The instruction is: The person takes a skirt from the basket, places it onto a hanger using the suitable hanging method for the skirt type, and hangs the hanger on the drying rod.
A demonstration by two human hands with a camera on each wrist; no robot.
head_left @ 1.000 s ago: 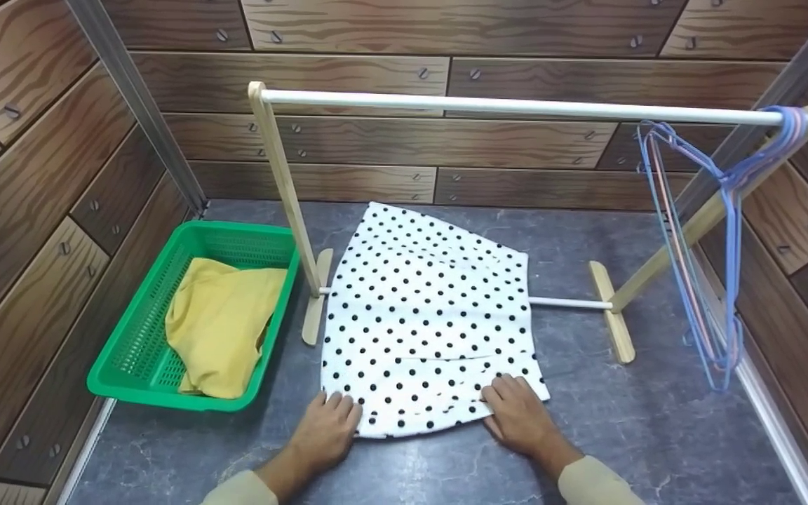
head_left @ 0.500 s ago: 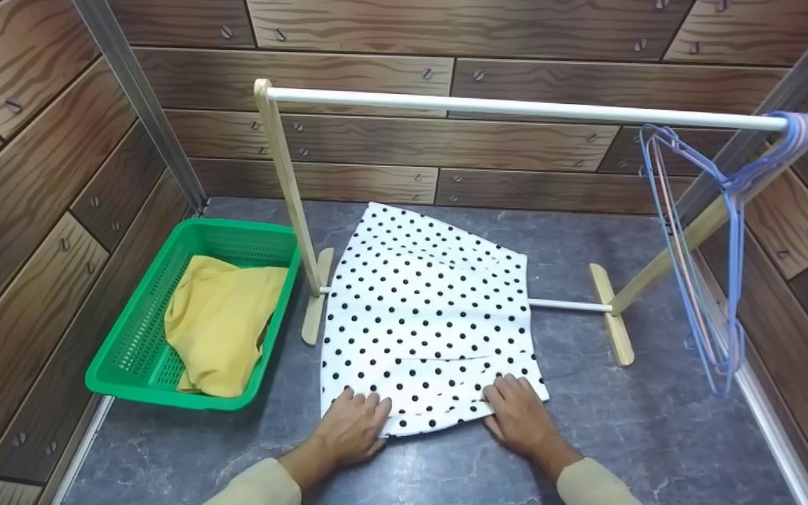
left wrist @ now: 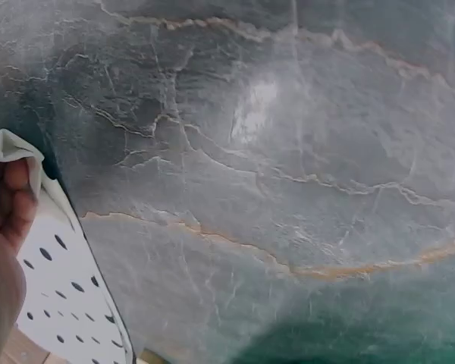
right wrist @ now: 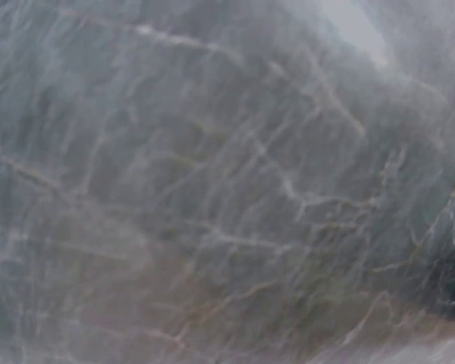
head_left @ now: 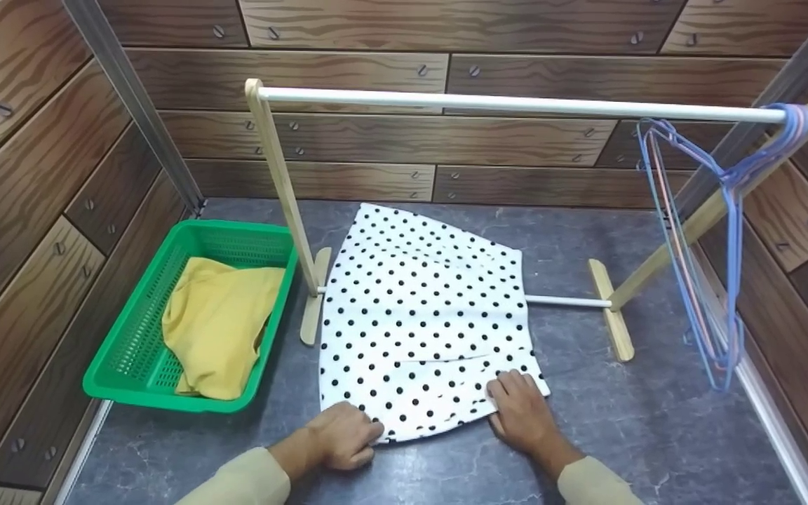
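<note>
Grey counter (head_left: 621, 435) bears dotted cloth (head_left: 425, 308), seemingly steadied by left hand (head_left: 344, 433), fingers clamping its hem, and right hand (head_left: 522, 414), grip unclear.

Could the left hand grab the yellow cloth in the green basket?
Probably yes: nothing covers the yellow cloth, and the green basket is open on top. The left hand grips the dotted cloth, so it would likely need to let go first.

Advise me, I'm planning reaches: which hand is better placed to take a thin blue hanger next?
Probably the right hand, nearer the hangers at the right end of the white tubular rail. The left hand, farther off, pinches the edge of the white, black-dotted cloth.
</note>
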